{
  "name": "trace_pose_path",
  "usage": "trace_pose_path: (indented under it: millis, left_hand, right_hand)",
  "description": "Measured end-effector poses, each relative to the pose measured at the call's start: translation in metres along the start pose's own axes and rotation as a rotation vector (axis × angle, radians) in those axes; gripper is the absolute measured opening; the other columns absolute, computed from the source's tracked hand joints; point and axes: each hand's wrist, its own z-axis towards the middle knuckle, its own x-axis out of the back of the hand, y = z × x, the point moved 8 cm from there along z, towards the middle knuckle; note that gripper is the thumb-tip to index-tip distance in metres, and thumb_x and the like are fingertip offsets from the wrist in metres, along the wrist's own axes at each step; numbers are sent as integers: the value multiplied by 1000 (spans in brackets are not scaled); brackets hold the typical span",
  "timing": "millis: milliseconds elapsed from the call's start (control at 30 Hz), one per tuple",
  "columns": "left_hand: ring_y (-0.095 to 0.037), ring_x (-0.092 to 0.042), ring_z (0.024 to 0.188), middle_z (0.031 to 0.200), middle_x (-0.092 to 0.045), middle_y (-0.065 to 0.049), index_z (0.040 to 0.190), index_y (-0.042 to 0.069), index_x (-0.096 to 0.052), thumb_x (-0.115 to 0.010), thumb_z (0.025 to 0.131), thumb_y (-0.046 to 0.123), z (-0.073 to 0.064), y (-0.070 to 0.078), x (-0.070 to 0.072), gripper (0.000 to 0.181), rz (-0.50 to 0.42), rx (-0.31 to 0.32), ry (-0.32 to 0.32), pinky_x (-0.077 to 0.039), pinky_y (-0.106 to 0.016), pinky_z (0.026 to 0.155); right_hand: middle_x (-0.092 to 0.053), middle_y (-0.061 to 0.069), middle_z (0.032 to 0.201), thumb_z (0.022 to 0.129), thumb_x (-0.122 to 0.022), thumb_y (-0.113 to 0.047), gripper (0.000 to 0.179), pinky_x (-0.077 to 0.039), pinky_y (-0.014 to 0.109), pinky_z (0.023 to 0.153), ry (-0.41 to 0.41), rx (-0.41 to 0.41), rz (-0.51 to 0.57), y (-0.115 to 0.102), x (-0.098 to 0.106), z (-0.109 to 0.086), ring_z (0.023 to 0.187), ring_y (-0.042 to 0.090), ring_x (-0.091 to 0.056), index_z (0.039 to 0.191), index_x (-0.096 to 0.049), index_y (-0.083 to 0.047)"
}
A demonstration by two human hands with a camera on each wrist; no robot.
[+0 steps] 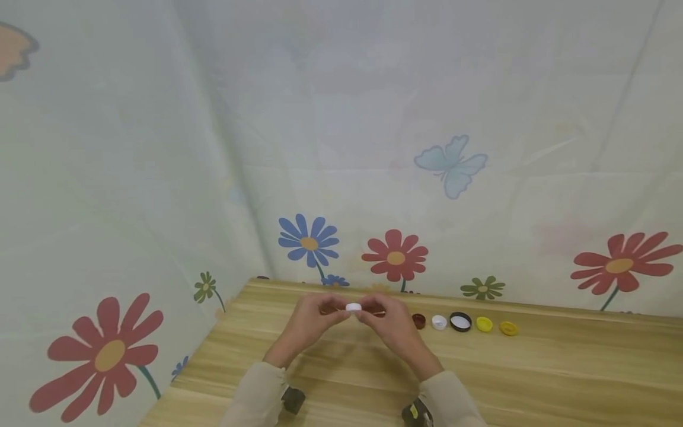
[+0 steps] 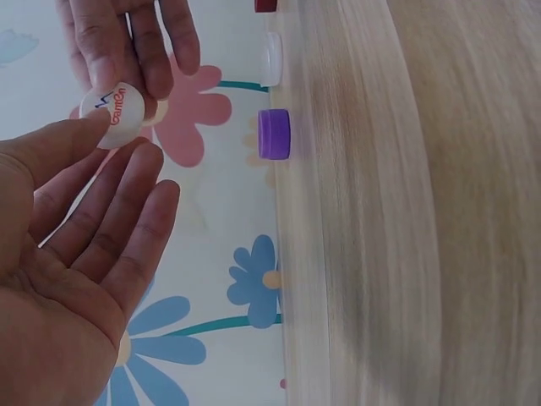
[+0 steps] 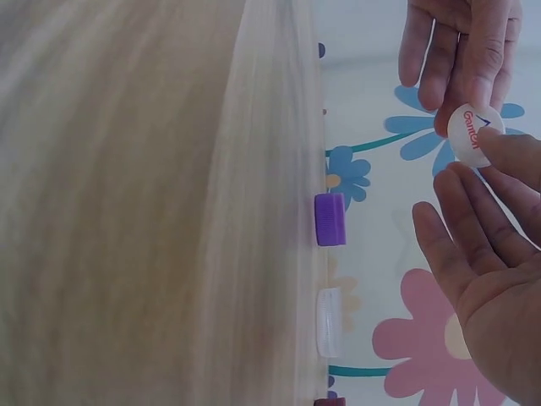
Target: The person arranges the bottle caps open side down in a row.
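Observation:
Above the table, both hands pinch a small white bottle cap between thumbs and fingers. My left hand grips its left side and my right hand its right side. Red lettering and a blue mark show on the cap's flat top in the left wrist view, where the left thumb lies over its edge. A purple bottle cap stands on the table beyond the hands; in the head view the hands hide it. Beside it in the right wrist view is a white cap.
Along the table's back run a dark red cap, a white cap, a black-rimmed lid, a bright yellow cap and a darker yellow cap. Behind the wooden table hangs a flowered curtain.

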Motion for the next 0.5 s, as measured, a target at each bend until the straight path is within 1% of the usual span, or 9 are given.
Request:
trace_pose_path:
  millis: [133,267,367,500]
  left_hand:
    - [-17,-74,91,100,-79,0,105,7,-80,-82,95,12,0,-1,-1,11,-7,12,-2,-60,-30,81]
    - [-15,-73,85,99,-78,-1,106,7,-80,-82,95,10,-1,-2,-1,12,-16,31,-1,-60,-29,76]
    - [-16,-73,82,99,-78,-2,109,7,-79,-81,94,8,0,-1,-1,14,-26,26,-6,-60,-29,74]
    - [-18,-74,84,97,-78,-2,114,8,-79,-81,94,6,0,0,-1,20,-23,3,-9,-61,-29,75]
  right_hand:
    - [-76,0,101,96,-81,-13,13,-61,42,90,3,-10,-1,3,0,-1,95,18,-71,107,-77,-7]
    - [-76,0,100,97,-80,-13,11,-60,39,89,2,-20,21,3,1,-1,94,18,-71,106,-77,-7]
    - [-76,1,100,97,-80,-12,11,-60,34,86,3,-29,34,4,1,-1,94,18,-71,106,-78,-7]
    - [-76,2,99,98,-79,-12,12,-59,30,81,8,-50,46,5,1,-2,93,18,-71,107,-77,-5]
